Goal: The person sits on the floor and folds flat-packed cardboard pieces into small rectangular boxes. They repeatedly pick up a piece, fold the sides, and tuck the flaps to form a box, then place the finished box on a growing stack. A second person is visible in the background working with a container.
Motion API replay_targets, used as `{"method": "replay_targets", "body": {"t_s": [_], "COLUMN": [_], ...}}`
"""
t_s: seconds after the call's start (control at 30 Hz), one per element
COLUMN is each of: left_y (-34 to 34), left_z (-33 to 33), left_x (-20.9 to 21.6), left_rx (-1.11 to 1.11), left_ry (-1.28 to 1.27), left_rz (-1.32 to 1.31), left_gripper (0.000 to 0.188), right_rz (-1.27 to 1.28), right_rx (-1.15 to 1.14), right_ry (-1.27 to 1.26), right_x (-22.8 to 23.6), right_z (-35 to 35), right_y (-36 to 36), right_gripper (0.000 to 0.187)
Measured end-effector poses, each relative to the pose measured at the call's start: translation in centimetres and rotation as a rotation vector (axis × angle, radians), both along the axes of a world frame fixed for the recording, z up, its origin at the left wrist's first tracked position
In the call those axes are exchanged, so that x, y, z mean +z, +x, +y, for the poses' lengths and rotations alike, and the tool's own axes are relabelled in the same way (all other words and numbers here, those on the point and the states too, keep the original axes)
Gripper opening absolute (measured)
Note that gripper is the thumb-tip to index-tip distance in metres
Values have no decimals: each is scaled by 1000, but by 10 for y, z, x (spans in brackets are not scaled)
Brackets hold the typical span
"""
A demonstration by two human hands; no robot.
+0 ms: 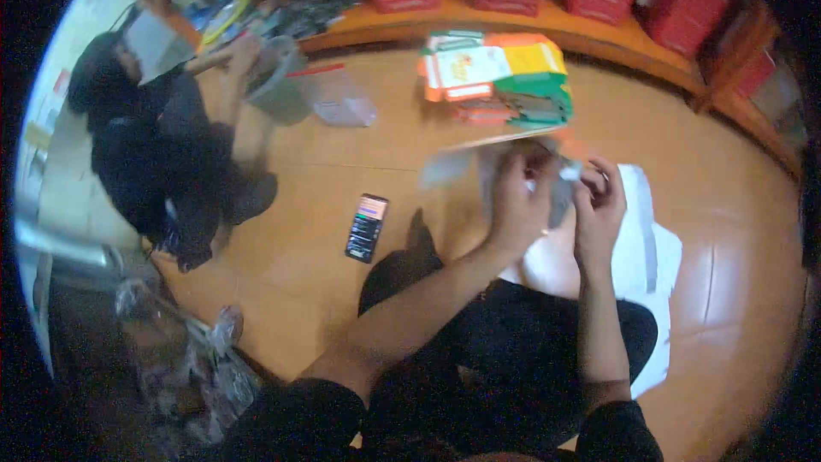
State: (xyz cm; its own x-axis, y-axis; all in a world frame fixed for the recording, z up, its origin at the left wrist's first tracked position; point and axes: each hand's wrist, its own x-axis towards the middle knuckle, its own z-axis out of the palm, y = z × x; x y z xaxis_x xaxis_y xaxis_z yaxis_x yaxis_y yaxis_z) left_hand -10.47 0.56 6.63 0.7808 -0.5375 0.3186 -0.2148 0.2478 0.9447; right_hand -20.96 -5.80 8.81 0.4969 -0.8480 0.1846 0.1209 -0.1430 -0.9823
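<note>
left hand pinching greyish plastic between thumb and fingers; right hand curling just beside it, blur hiding whether fingertips are gripping; plastic hanging between hands, near colourful cartons.

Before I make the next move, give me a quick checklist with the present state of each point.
1. Both hands at the work: ok. The left hand and right hand are raised at the greyish item.
2. Firm grip on it: cannot tell; the fingers are blurred.
3. Sharp view of the item: not ok; motion blur hides its details.
4. Phone out of the way: ok. It lies on the floor, left of the hands.
5. Coloured cartons clear of the hands: ok. They are piled beyond them.
6. Other person at a distance: ok. They are off to the left, apart from both hands.
</note>
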Motion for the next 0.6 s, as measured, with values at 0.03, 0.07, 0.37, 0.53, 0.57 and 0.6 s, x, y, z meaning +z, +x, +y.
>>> {"method": "replay_targets", "body": {"t_s": [0.03, 0.07, 0.37, 0.53, 0.57, 0.6], "left_y": [-1, 2, 4, 14, 5, 6], "left_z": [-1, 1, 9, 5, 4, 6], "left_x": [-12, -14, -7, -18, 5, 6], "left_rx": [26, 64, -420, -233, -243, -220], "left_ry": [11, 21, -48, 230, 297, 315], "left_rz": [-41, -97, 725, 443, 425, 348], "left_gripper": [15, 17, 29, 33, 35, 34], "right_rz": [-34, -57, -133, -6, -16, -40], "right_rx": [14, 24, 43, 9, -14, -12], "right_ry": [97, 130, 208, 147, 91, 45], "right_x": [11, 8, -13, 3, -4, -12], "right_z": [5, 2, -3, 6, -1, -4], "right_y": [0, 1, -1, 0, -5, -4], "right_gripper": [36, 33, 29, 27, 25, 23]}}
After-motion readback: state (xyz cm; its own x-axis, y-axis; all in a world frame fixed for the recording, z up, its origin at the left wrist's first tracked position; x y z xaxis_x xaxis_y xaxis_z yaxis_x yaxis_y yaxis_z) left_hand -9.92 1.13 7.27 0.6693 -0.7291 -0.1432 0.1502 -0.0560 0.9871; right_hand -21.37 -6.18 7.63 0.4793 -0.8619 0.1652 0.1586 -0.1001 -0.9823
